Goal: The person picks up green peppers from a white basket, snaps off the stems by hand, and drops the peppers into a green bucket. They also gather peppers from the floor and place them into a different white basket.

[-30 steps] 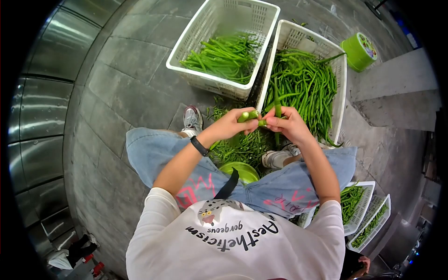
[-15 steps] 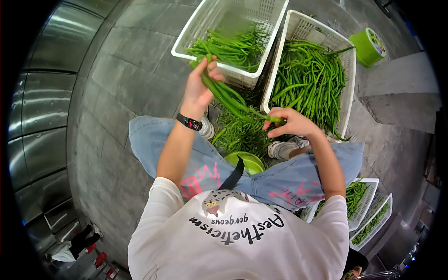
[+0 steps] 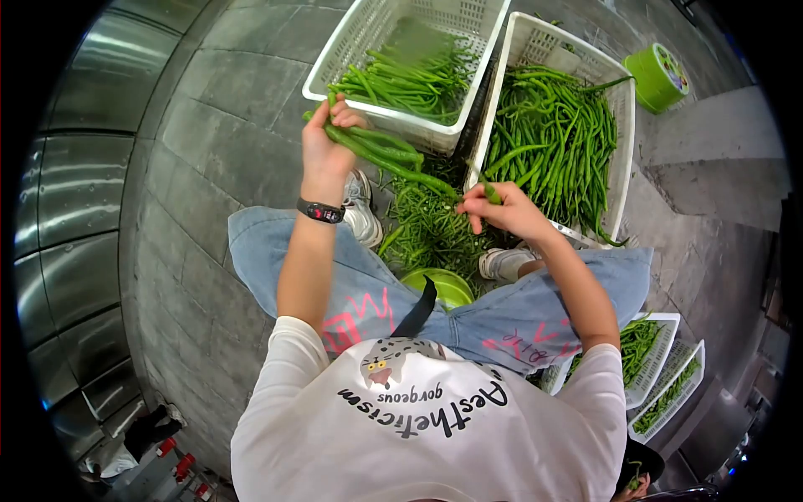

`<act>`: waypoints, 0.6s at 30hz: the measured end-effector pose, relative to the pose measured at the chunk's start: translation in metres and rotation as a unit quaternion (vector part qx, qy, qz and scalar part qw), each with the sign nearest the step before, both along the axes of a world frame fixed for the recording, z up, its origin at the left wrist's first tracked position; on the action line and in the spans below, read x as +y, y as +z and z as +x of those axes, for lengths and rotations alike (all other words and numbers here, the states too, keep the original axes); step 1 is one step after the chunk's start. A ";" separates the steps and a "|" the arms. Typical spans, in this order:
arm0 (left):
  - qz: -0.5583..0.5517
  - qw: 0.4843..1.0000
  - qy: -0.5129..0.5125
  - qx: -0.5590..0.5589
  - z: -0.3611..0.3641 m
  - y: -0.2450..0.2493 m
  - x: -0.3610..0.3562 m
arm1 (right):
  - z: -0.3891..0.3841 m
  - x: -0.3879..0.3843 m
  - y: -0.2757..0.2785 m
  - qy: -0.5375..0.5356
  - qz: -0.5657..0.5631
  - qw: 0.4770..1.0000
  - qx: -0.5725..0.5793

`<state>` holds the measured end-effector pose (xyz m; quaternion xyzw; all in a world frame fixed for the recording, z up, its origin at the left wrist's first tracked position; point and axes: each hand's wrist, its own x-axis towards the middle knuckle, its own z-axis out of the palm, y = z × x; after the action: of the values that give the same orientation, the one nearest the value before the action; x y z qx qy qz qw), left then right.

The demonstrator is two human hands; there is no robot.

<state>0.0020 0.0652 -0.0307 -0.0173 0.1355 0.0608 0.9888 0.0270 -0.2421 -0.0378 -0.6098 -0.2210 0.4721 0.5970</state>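
My left hand is closed round a bunch of long green peppers beside the near left corner of the left white crate. The bunch points right, toward my other hand. My right hand has its fingers closed on a green pepper, near the right white crate. Green peppers lie in both crates. Below and between my hands, a heap of green stems and trimmings covers the floor between my shoes.
A green tub stands between my legs. Beyond the right crate is a green bucket. White baskets with green vegetables are at the lower right. Part of another person shows at the bottom right, and another person at the lower left.
My left hand has moved left with the bunch. My right hand has shifted slightly up and left, away from the bunch's tips, with a pepper now upright in its fingers.
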 end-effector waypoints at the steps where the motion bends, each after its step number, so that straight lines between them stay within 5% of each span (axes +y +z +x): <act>1: 0.013 1.000 0.009 0.010 0.000 -0.001 0.001 | 0.004 -0.002 0.006 0.004 -0.012 0.998 0.063; 5: 0.031 0.999 0.026 0.032 -0.001 -0.005 -0.002 | 0.004 -0.003 0.004 -0.013 0.044 0.992 0.121; 17: 0.051 0.995 -0.029 0.082 -0.003 -0.013 -0.022 | -0.008 0.005 -0.015 -0.001 0.073 0.983 -0.168; 18: 0.051 0.995 -0.026 0.084 -0.003 -0.014 -0.022 | -0.009 0.005 -0.015 -0.011 0.084 0.989 -0.118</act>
<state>-0.0012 0.0432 -0.0445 0.0415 0.2150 0.0435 0.9748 0.0176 -0.2366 -0.0527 -0.6112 -0.3226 0.3700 0.6209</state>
